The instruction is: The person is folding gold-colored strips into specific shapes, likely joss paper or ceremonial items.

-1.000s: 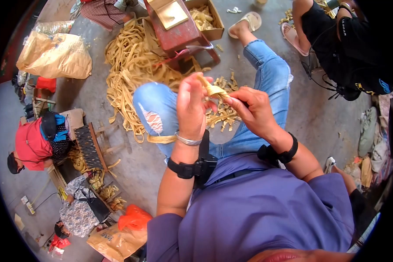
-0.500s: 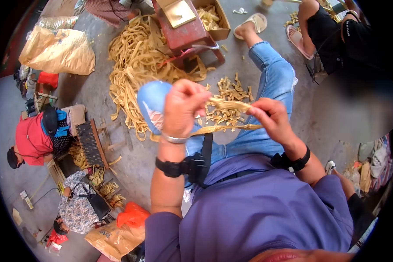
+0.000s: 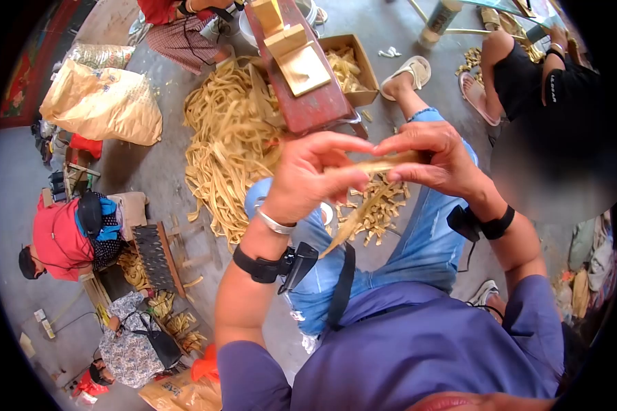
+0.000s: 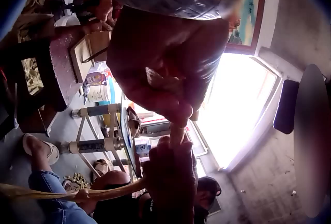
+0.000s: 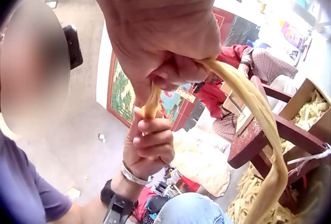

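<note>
A long, flat yellow strip [image 3: 384, 163] stretches between both hands above the lap. My left hand [image 3: 307, 177] pinches one part between thumb and fingers, with a silver bracelet at its wrist. My right hand [image 3: 435, 156] pinches the strip close by, and the two index fingertips nearly meet in the head view. One tail of the strip slants down over the jeans. In the right wrist view, a short twisted section of strip [image 5: 152, 102] sits between the hands, and a long folded length [image 5: 253, 100] hangs from the right hand [image 5: 160, 27].
A tangled heap of strips [image 3: 230, 144] lies on the floor beside a red bench [image 3: 298, 113] bearing wooden blocks. Short yellow pieces [image 3: 384, 219] are scattered between the legs. A cardboard box [image 3: 367, 68], a large paper sack [image 3: 103, 103] and several seated people surround the workspace.
The hands have risen and come close together, after being apart with the strip stretched between them. The head view has shifted, showing more of the bench.
</note>
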Demonstrator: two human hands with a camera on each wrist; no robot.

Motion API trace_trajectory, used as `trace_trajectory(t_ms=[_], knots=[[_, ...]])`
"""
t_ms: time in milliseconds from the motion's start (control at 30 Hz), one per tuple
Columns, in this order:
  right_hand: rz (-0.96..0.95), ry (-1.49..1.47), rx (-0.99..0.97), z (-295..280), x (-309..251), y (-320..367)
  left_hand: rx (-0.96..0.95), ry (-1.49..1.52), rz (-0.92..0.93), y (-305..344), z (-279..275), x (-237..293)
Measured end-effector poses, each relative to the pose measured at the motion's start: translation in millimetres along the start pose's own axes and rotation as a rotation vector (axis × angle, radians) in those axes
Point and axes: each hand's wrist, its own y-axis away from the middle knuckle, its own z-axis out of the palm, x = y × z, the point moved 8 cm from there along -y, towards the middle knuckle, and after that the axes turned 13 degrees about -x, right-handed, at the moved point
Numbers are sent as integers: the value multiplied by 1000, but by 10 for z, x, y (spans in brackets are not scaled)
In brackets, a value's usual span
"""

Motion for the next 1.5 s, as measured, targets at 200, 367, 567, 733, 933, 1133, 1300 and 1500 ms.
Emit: trace_trajectory(t_ms=[200,367,567,733,933,1133,1300,1500], knots=[[-91,216,-56,-138,239,-716,278,-19,-39,-180,-748,71],[-193,330,62,-297,610,-1170,408,-85,-76,-498,-1181,15],[-178,411,97,-326,853,-1456,468,-482,3,-620,-1561,51],[-169,410,157,-360,1097,-1681,499,-531,3,-757,-1862,7],[-92,473,209,-356,1246,-1762,531,-683,13,-866,-1921,104],[94,180,351,-569,1434,-1533,443,-145,-154,-705,-1835,-159],[-113,-467,354,-574,1301,-1175,199,232,-215,-532,-948,-492],[-142,-526,212,-321,964,-689,42,-203,-173,-394,-47,-839]])
